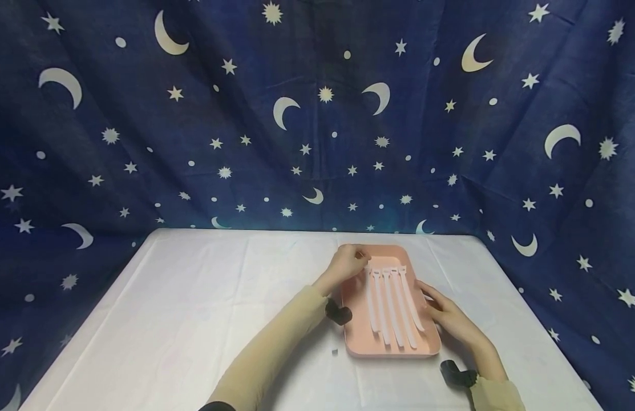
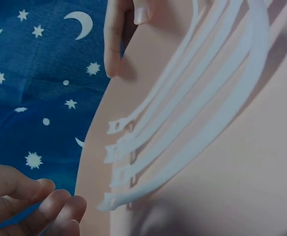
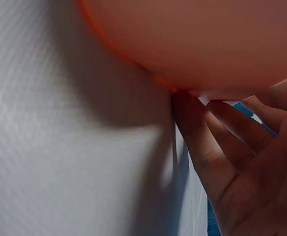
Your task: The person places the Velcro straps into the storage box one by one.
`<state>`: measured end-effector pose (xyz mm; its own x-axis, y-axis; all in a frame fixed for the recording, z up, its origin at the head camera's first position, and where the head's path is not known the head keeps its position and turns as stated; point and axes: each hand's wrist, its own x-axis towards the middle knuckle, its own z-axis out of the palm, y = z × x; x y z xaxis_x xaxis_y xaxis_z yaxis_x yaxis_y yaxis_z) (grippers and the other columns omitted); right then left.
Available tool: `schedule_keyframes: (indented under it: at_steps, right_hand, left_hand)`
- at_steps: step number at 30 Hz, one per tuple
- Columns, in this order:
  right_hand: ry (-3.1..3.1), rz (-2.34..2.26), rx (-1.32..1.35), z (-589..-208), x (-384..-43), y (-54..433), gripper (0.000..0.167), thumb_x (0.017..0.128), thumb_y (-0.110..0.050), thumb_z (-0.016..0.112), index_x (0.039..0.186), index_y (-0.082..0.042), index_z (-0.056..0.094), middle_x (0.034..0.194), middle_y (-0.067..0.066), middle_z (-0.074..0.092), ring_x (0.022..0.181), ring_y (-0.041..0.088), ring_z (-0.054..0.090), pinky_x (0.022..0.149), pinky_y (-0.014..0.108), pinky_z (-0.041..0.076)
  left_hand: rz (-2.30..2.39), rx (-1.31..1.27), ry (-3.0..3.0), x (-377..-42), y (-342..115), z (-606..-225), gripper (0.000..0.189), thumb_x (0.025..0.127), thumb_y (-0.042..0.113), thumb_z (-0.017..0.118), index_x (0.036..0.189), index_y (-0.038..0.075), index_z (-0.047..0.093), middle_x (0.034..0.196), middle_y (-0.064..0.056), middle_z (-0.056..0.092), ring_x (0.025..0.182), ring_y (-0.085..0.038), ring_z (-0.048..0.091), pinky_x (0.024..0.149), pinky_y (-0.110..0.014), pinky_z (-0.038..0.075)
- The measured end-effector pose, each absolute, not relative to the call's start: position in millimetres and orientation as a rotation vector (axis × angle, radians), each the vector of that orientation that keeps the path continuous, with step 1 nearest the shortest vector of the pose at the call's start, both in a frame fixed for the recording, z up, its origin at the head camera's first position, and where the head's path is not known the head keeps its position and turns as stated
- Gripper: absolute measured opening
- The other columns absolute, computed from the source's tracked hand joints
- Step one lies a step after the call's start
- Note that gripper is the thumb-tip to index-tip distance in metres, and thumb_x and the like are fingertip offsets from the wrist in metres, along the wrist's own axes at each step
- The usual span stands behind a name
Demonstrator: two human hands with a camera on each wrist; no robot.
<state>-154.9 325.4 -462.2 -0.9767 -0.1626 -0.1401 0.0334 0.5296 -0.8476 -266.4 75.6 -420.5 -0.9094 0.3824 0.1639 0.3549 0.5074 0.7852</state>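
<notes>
Several white cable straps (image 1: 389, 305) with slotted heads lie side by side, lengthwise, in a pink tray (image 1: 355, 339). My left hand (image 1: 348, 262) is over the tray's far left corner, beside the strap heads. In the left wrist view its fingers (image 2: 55, 206) are loosely bent, close to the nearest strap head (image 2: 109, 200), with nothing seen between them. At the tray's right side my right hand (image 1: 453, 319) holds the rim, thumb over the edge. Its fingers (image 3: 197, 132) touch the outer wall from below in the right wrist view.
A white cloth (image 1: 194, 302) covers the table. Near the tray's front left corner lies a tiny grey piece (image 1: 335, 351). Behind the table hangs a dark blue curtain (image 1: 245, 114) with moons and stars. Each wrist carries a black camera mount (image 1: 457, 375).
</notes>
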Motion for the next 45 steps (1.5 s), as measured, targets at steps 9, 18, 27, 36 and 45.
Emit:
schedule_keyframes:
  at_steps: [9,18,27,36,45]
  right_hand:
    - [2.559,-1.445,-0.118,-463.8,-154.4,326.5,0.062,0.098,-0.015,0.049,0.153,-0.010,0.022,0.158,0.024,0.017,0.139,0.051,0.028,0.103,0.056,0.042]
    - [2.558,-1.451,-0.122,-464.5,-153.2,326.4,0.061,0.098,-0.013,0.049,0.153,-0.010,0.022,0.158,0.025,0.017,0.138,0.051,0.029,0.101,0.055,0.044]
    - [2.578,-1.453,-0.135,-465.9,-153.2,328.0,0.060,0.098,-0.012,0.048,0.152,-0.009,0.023,0.157,0.025,0.019,0.138,0.051,0.030,0.101,0.055,0.044]
    - [2.575,-1.434,-0.124,-465.2,-152.2,327.9,0.060,0.098,-0.014,0.048,0.153,-0.011,0.022,0.158,0.024,0.018,0.139,0.051,0.028,0.103,0.057,0.042]
    - [2.577,-1.432,-0.127,-464.4,-154.0,326.8,0.061,0.098,-0.015,0.049,0.153,-0.010,0.022,0.157,0.024,0.019,0.139,0.051,0.029,0.102,0.056,0.043]
  left_hand:
    - [1.551,0.670,2.576,-257.4,69.6,-418.3,0.015,0.090,0.005,0.058,0.097,0.000,0.070,0.092,-0.015,0.071,0.074,-0.026,0.071,0.054,-0.017,0.051]
    - [1.610,0.616,2.580,-244.8,57.0,-416.1,0.015,0.091,0.010,0.060,0.101,0.003,0.069,0.099,-0.011,0.072,0.077,-0.020,0.071,0.059,-0.018,0.049]
    - [1.724,0.474,2.565,-235.5,42.1,-418.1,0.017,0.092,0.011,0.057,0.104,0.006,0.069,0.094,-0.010,0.072,0.080,-0.020,0.071,0.059,-0.020,0.047]
    - [1.874,0.400,2.523,-235.3,27.9,-427.6,0.015,0.092,0.006,0.057,0.101,0.004,0.069,0.092,-0.014,0.071,0.076,-0.019,0.071,0.066,-0.022,0.053]
    - [1.949,0.290,2.527,-239.7,13.0,-435.6,0.017,0.090,0.005,0.057,0.100,0.004,0.070,0.092,-0.016,0.072,0.076,-0.020,0.071,0.067,-0.028,0.057]
